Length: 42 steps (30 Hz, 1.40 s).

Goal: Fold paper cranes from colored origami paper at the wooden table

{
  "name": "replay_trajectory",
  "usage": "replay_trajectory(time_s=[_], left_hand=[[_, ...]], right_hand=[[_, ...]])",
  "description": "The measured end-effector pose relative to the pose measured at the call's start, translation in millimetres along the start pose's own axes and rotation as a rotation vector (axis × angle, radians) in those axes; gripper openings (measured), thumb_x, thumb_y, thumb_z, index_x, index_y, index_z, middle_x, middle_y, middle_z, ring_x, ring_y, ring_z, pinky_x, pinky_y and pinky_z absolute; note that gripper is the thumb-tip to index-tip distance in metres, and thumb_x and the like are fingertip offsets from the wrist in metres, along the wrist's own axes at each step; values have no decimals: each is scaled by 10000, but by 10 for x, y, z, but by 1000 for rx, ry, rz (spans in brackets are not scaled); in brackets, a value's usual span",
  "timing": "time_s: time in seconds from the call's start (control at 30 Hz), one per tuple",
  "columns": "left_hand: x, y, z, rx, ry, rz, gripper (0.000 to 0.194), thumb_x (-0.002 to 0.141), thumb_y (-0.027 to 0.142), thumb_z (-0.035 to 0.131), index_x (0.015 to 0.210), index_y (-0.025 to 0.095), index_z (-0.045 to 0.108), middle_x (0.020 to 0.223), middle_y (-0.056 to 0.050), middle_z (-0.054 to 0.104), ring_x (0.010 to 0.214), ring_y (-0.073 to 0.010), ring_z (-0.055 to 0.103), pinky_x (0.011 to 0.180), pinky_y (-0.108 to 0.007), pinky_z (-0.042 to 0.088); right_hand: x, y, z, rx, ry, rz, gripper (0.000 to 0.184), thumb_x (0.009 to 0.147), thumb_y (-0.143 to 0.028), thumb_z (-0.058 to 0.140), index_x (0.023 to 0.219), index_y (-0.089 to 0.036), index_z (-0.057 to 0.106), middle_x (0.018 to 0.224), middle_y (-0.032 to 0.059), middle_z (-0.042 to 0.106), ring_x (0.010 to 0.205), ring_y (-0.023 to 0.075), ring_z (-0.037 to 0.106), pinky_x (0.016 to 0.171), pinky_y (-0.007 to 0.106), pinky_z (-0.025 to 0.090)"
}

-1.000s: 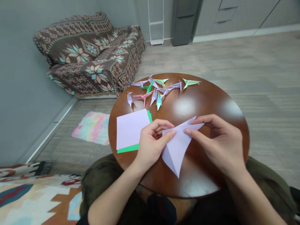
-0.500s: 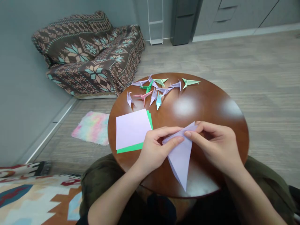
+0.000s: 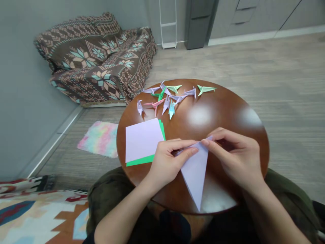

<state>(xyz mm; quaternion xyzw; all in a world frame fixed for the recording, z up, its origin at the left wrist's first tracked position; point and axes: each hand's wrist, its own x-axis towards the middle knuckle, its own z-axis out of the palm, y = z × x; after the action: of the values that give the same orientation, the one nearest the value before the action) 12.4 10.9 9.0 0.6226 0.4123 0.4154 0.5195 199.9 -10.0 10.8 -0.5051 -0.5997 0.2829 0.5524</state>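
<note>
Between my two hands is a folded sheet of lavender origami paper (image 3: 195, 173), a narrow kite shape whose long point hangs down toward me over the near part of the table. My left hand (image 3: 170, 159) pinches its upper left edge, thumb on top and fingers behind. At the upper right corner, my right hand (image 3: 237, 154) grips the paper between thumb and bent index finger. The top edge runs nearly straight between both thumbs. Just left of my left hand lies a stack of square paper (image 3: 144, 140), lavender on top with green sheets showing beneath.
Several folded paper cranes (image 3: 166, 96) in lavender, green, pink and blue are grouped at the far left of the round brown table (image 3: 228, 115). A pale green crane (image 3: 205, 89) lies apart to their right. A draped sofa (image 3: 101, 64) and a pastel rug (image 3: 99, 139) are beyond.
The paper's upper flap has folded down along the top edge, so less of it stands above my thumbs. My right hand has shifted slightly, its fingers curling over the corner.
</note>
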Motion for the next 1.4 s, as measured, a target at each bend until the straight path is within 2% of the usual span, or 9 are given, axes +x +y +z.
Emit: replay_trajectory(time_s=[0.13, 0.27, 0.67, 0.8, 0.97, 1.4], left_hand=[[32, 33, -20, -58, 86, -42, 83, 854, 250, 813, 860, 169, 831, 852, -33, 807, 769, -141, 700, 700, -212, 523], [52, 37, -69, -59, 115, 1, 95, 839, 231, 818, 782, 163, 785, 793, -16, 751, 741, -124, 667, 686, -208, 509], [58, 9, -106, -23, 19, 8, 99, 869, 240, 781, 816, 168, 740, 839, -15, 698, 784, -128, 640, 735, -234, 491], [53, 9, -93, -49, 38, 5, 91, 884, 241, 753, 863, 167, 706, 884, -23, 684, 814, -137, 630, 759, -247, 490], [29, -5, -79, -92, 71, -9, 126, 885, 279, 760, 881, 170, 696, 805, -15, 656, 758, -137, 599, 675, -240, 464], [47, -3, -114, -312, 68, -33, 191, 798, 281, 856, 754, 163, 712, 876, -46, 734, 771, -145, 646, 706, -255, 500]], right_hand=[[27, 3, -14, 47, 133, -42, 182, 888, -149, 777, 740, -232, 714, 733, -14, 694, 671, 140, 611, 601, 270, 454], [40, 8, -16, 93, 130, -50, 179, 886, -130, 768, 747, -228, 711, 744, -10, 687, 676, 142, 611, 595, 273, 459], [37, 55, -21, 194, 188, -70, 165, 886, -133, 782, 760, -215, 712, 732, -3, 675, 567, 124, 583, 502, 281, 452], [21, 66, 9, 243, 228, -61, 152, 888, -151, 791, 774, -214, 713, 741, -3, 683, 542, 122, 593, 485, 288, 460], [11, 60, 57, 302, 284, -78, 135, 885, -150, 798, 794, -216, 723, 753, -7, 685, 542, 118, 597, 476, 286, 465], [-10, 93, 92, 326, 302, -122, 134, 898, -128, 776, 826, -236, 741, 770, 3, 674, 590, 144, 599, 489, 306, 466]])
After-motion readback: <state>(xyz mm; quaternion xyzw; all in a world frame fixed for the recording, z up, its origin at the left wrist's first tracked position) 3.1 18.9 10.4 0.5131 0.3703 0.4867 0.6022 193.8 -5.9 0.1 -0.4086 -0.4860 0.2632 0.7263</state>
